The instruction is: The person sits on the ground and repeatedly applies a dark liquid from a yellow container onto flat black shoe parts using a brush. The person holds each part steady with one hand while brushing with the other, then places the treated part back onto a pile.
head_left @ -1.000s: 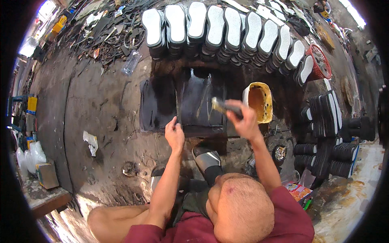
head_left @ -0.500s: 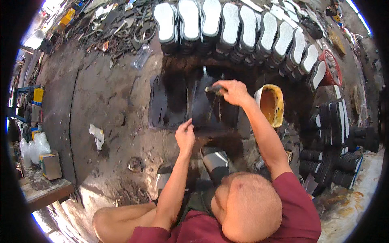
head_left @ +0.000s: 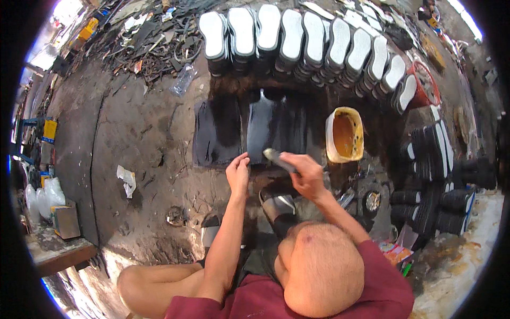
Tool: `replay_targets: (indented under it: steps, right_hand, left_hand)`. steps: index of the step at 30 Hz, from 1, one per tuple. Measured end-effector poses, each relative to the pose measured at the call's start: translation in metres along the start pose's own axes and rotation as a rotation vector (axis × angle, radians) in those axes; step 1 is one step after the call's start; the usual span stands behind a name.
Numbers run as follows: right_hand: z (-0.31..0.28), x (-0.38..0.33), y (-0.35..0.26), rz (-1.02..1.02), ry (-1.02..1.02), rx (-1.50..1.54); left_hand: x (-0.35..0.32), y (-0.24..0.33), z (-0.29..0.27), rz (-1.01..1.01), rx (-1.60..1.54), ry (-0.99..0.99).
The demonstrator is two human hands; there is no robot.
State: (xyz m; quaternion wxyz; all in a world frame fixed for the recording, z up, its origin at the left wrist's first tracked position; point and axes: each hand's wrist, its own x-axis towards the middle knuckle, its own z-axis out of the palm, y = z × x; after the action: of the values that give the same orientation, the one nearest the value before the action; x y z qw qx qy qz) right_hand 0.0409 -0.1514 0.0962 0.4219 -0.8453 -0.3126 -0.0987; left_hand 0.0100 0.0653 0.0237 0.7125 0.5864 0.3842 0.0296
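Two dark sheets lie side by side on the ground in front of me, the left sheet (head_left: 217, 130) and the right sheet (head_left: 276, 125), both with wet-looking shine. My left hand (head_left: 237, 174) is closed in a pinch at the near left corner of the right sheet. In my right hand (head_left: 309, 176) is a brush (head_left: 280, 159) with a dark handle, its pale tip over the near edge of that sheet. A pale yellow tub (head_left: 330, 139) of amber liquid stands to the right of the sheets.
Stacks of white-topped shoe soles (head_left: 291, 40) curve along the far side. More dark soles (head_left: 429, 157) are piled at the right, near a red basket (head_left: 423, 85). Scraps (head_left: 154, 45) cover the far left ground. A wooden bench (head_left: 61, 255) stands at the near left.
My right hand has drawn the brush from the middle of the right sheet toward me, to its near edge. The left hand stays at the corner.
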Motion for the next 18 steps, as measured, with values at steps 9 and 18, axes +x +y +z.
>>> replay_targets:
  steps: [9,18]
  right_hand:
    - [-0.052,0.036,0.008,0.133,0.581,0.24]
    - [-0.041,0.015,0.02,0.25,0.615,0.235]
  left_hand:
    - [-0.002,0.055,0.075,-0.015,-0.381,0.115]
    - [0.061,0.076,-0.031,0.059,-0.539,0.309]
